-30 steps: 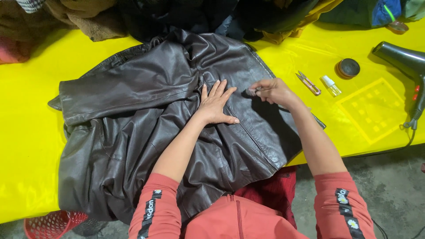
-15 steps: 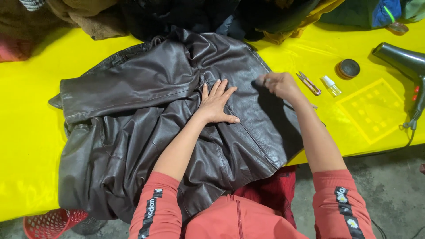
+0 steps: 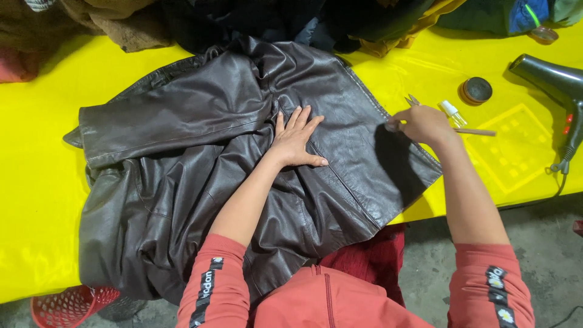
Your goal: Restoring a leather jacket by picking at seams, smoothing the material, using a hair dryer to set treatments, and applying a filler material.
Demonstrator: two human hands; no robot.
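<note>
A dark brown leather jacket [image 3: 200,158] lies spread on the yellow table [image 3: 36,182]. My left hand [image 3: 296,141] rests flat on its middle, fingers spread, holding nothing. At the jacket's right edge my right hand [image 3: 422,124] is closed around a thin stick-like tool [image 3: 478,132]; its tail pokes out to the right and its tip shows by my fingers. Just behind that hand lie small metal-tipped scissors [image 3: 413,99] and a small clear bottle [image 3: 452,113].
A round dark tin [image 3: 475,90] and a grey hair dryer [image 3: 549,76] with its cord lie at the right. A yellow gridded mat [image 3: 516,152] is beside them. Piled clothes [image 3: 243,18] line the far edge. A red basket [image 3: 67,304] sits below the table.
My right hand has slid right, from the jacket's front panel to its right edge by the small tools. My left hand has stayed flat on the jacket.
</note>
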